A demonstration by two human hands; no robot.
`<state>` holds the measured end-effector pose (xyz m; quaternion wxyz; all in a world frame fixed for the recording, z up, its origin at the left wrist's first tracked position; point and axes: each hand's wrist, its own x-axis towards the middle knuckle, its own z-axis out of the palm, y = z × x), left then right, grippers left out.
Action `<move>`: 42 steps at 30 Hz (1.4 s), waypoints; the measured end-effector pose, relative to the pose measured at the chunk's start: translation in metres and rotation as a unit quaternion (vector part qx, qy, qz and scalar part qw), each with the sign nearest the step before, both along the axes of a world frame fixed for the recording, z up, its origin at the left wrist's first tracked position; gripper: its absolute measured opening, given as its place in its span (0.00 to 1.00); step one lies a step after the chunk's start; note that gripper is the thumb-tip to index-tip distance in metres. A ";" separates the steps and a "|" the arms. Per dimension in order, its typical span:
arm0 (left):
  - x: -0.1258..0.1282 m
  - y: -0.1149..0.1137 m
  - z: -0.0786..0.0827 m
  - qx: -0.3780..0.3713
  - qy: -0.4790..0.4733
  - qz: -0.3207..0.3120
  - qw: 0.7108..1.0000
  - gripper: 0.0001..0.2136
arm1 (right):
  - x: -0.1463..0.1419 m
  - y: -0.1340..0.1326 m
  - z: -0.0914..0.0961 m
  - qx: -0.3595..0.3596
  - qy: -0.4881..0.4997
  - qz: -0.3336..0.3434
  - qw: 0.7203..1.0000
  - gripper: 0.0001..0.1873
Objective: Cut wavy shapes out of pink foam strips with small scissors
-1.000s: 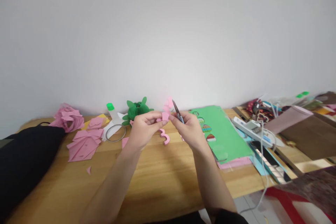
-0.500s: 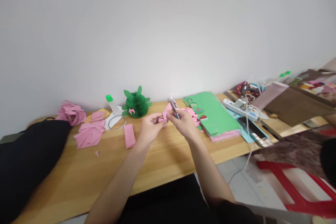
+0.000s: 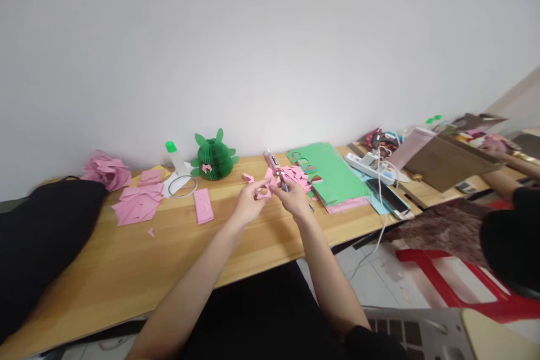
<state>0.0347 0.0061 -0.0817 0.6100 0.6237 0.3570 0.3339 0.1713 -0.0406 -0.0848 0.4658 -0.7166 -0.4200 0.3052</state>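
Above the middle of the table, my left hand (image 3: 249,201) pinches a pink paper cut-out (image 3: 264,191) with an open gap in it. My right hand (image 3: 294,198) has its thumb and finger closed at the paper's right side. A slim dark pen-like tool (image 3: 283,184) is tucked in that same hand; its exact kind cannot be made out. Small pink paper scraps (image 3: 297,175) lie behind my right hand, beside a white tube with a dark label (image 3: 273,161). A green honeycomb-paper figure (image 3: 215,160) with a small pink bow stands behind my left hand.
Left are a folded pink strip (image 3: 203,206), pink sheets (image 3: 138,206), a ring (image 3: 170,186), a glue bottle (image 3: 178,161) and a black bag (image 3: 54,236). Right are a green folder (image 3: 337,171), power strip (image 3: 366,167), phone (image 3: 390,197) and another person's arm (image 3: 504,181).
The view has shifted, so the table items sit a little further left and higher. Both hands stay together at the pink paper, which now shows an open gap. The other person's arm has come into view.
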 end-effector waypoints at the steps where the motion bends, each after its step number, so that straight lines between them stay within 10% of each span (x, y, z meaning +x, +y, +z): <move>1: 0.001 0.002 0.000 0.004 0.005 0.003 1.000 0.14 | 0.009 0.003 -0.001 -0.015 -0.002 -0.010 1.000 0.13; 10: -0.014 0.010 -0.001 0.006 -0.018 0.042 0.999 0.13 | 0.085 0.038 0.019 -0.051 0.002 -0.119 0.992 0.18; 21: -0.040 -0.034 0.027 0.001 -0.143 0.069 0.987 0.19 | -0.045 -0.032 0.017 0.077 0.234 0.042 0.968 0.20; 30: -0.060 -0.034 0.040 0.072 -0.126 0.216 0.965 0.14 | -0.034 -0.052 0.038 0.094 0.297 0.118 0.943 0.10; 42: -0.082 -0.030 0.044 -0.078 -0.019 0.012 0.997 0.10 | -0.020 -0.060 0.035 0.101 0.167 0.179 0.964 0.06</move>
